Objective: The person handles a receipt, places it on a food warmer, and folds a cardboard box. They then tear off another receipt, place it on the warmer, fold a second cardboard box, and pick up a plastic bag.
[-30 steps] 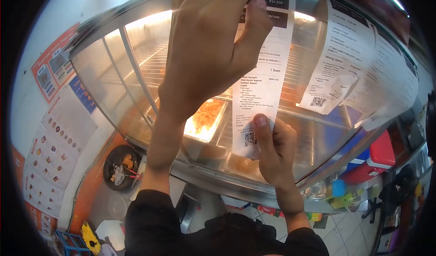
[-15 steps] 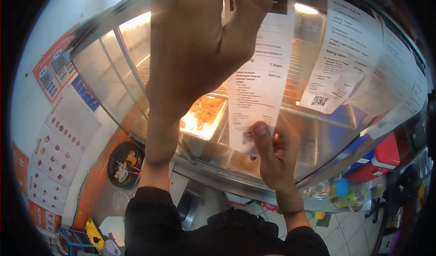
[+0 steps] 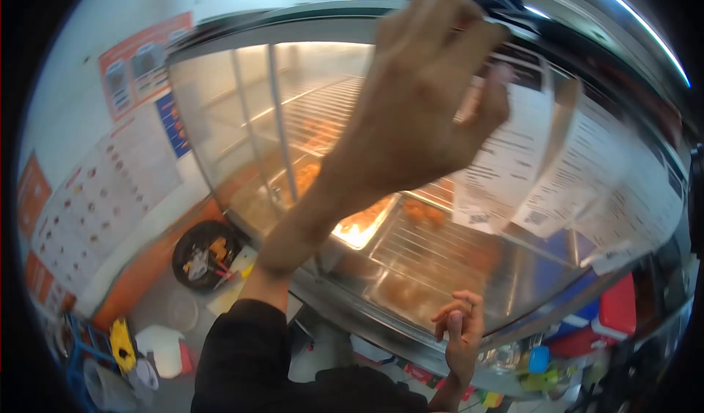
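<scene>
My left hand is raised to the top rim of the glass display case, its fingers closed at the upper end of a printed receipt. The fingertips are partly hidden and blurred. This receipt hangs down in front of the glass, beside another long receipt on its right. Lower down, my right hand is in front of the case's lower glass, fingers loosely curled and apart, with nothing in it.
Inside the lit display case are a tray of fried pieces and wire racks. A black pan with scraps and tongs stands on the left counter. A red cooler box is at the right. Posters cover the left wall.
My left hand has carried the receipt rightward, toward the other hanging receipts. My right hand has let go of its lower end and dropped lower. The view has shifted too.
</scene>
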The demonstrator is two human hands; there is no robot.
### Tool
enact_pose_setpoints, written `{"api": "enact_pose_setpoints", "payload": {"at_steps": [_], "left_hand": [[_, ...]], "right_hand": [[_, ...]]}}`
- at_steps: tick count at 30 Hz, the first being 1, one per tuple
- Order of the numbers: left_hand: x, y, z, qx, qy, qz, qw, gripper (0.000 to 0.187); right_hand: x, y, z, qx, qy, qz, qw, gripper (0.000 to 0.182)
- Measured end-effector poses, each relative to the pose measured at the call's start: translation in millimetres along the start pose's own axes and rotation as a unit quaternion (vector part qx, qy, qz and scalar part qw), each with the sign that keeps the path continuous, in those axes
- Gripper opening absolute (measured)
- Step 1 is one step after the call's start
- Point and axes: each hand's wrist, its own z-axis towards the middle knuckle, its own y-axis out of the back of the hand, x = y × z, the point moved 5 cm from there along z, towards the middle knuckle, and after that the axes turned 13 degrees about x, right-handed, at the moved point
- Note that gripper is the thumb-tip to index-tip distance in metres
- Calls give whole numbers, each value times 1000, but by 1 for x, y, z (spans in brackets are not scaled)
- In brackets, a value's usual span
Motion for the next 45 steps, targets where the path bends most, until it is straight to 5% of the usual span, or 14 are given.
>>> {"api": "enact_pose_setpoints", "payload": {"at_steps": [13,17,19,21,30,42,45], "left_hand": [[-2,-6,-4,-39,5,26,999,20],[-4,4,-1,1,-54,-42,998,26],[-12,3,2,33,-7,13,999,30],[-7,-4,2,-18,-59,1,998,30],[-9,-9,11,80,38,57,994,37],[-11,-16,4,-57,-13,39,998,27],[-7,-19,-4,-29,-14,101,994,30]], "right_hand": [[-15,-23,-13,23,-42,9,999,30],[9,-41,-4,55,23,-16,998,31],[16,-44,-5,51,42,-14,998,31],[18,-49,-6,78,49,-4,996,29],[21,-54,-8,91,52,-8,994,27],[8,-44,-12,71,23,23,997,24],[3,-43,-12,70,15,32,997,24]]}}
